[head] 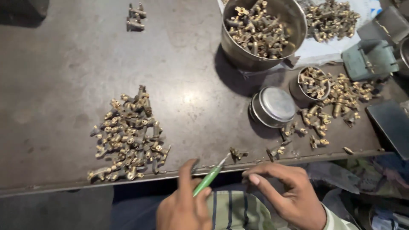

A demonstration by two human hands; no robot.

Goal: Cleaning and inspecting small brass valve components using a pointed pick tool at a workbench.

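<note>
My left hand (184, 204) holds a thin green-handled tool (208, 178) whose metal tip points up and right at a small brass fitting (236, 154) lying near the table's front edge. Just right of the tool, my right hand (286, 191) hovers at the front edge with fingers apart and nothing in them, the forefinger stretched left toward the tool. A large heap of brass fittings (128, 137) lies on the dark metal table (76, 72) to the left of both hands.
A big steel bowl (294, 30) of brass fittings stands at the back, with a lidded steel tin (275, 106) and a small steel cup (313, 83) of fittings in front. Loose fittings (345, 96) are scattered right. Another pile (331, 19) lies on white paper. Dark blocks (370, 57) sit far right.
</note>
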